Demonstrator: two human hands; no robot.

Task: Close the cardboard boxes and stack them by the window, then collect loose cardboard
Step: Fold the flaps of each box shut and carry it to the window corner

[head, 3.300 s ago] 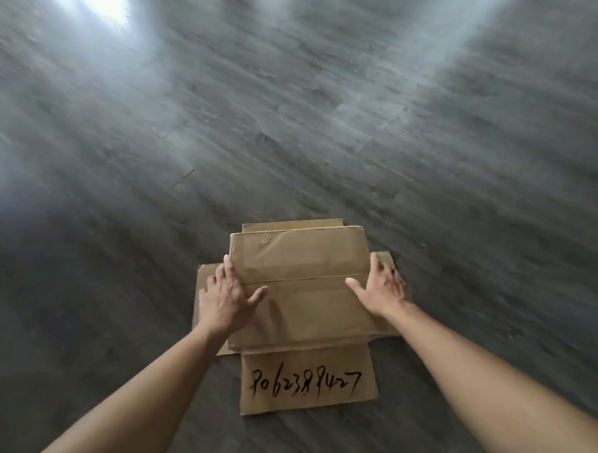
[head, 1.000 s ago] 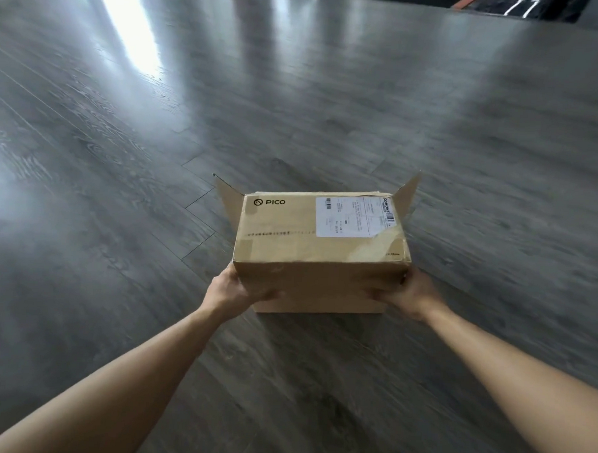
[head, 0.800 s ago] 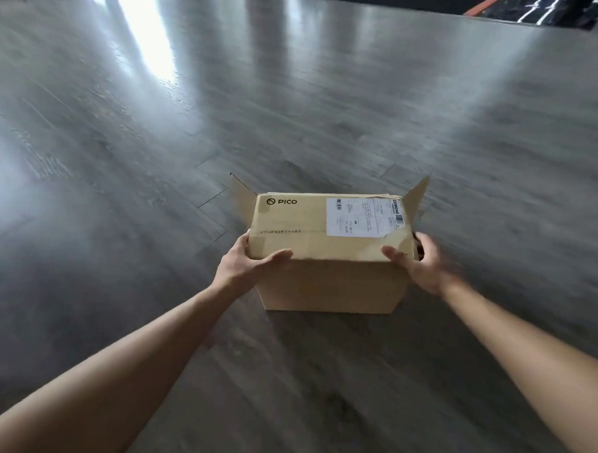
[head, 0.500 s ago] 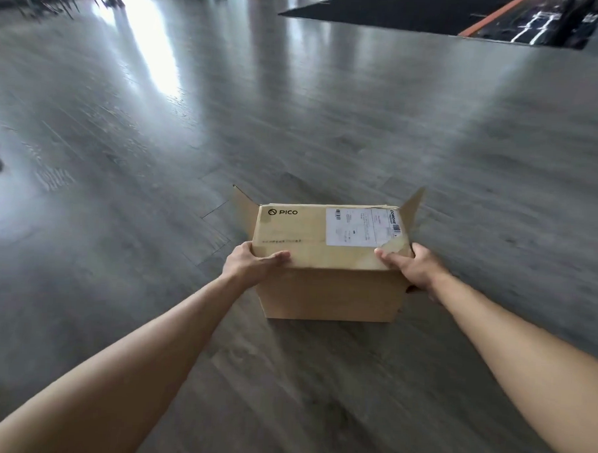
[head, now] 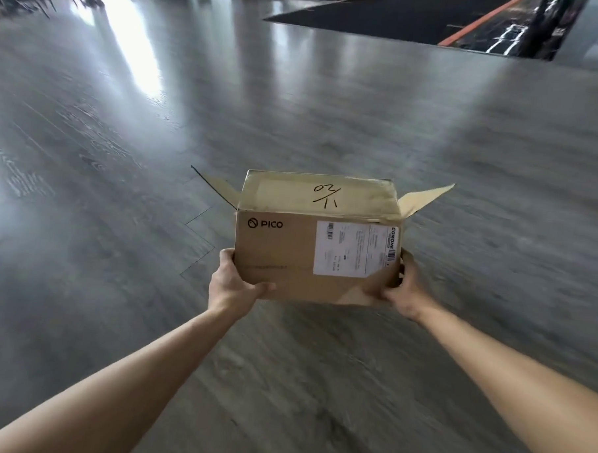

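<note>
Progress: I judge the task early; the brown rectangular cardboard box is only partly closed, its two end flaps splayed out at 10 and 2 o'clock.
Remaining: fold the flaps, stack by the window, collect loose cardboard; I see no stack.
Box location: frame centre, apparently lifted off the grey wood-grain floor.
Left hand: clamped on the lower left corner.
Right hand: clamped on the lower right corner.

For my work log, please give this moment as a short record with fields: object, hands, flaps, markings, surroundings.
object: cardboard box, lifted off the grey floor
hands: left hand and right hand grip its lower corners
flaps: two side flaps stick out, not folded in
markings: PICO logo, white shipping label, handwriting on top
surroundings: dark mat far ahead
</note>
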